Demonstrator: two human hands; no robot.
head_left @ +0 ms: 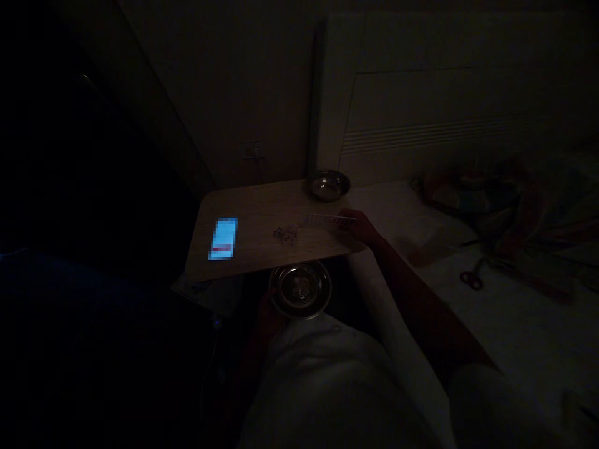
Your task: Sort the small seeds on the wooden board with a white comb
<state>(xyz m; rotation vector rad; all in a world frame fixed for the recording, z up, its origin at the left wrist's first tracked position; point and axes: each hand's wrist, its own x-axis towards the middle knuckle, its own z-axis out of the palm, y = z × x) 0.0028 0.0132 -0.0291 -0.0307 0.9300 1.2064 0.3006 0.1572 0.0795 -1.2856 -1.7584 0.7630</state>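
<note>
The room is very dark. My right hand (358, 226) is closed on a thin, pale, flat piece with stripes or slots (325, 219), whose exact kind I cannot make out. It is held low over the wooden tabletop (253, 206). Just left of its tip lies a small scatter of dark and light bits (285, 234). Below the table's near edge, my left hand (270, 312) grips the left rim of a shiny metal bowl (301, 290). Some bits appear inside that bowl. Most of the left hand's fingers are lost in shadow.
A second metal bowl (329, 186) stands at the table's back right corner. A glowing, pixelated screen (223, 239) lies on the left part. Behind is a wall socket (253, 151) with a plug. On the white bedding to the right lie red-handled scissors (472, 280) and dim cloth (477, 190).
</note>
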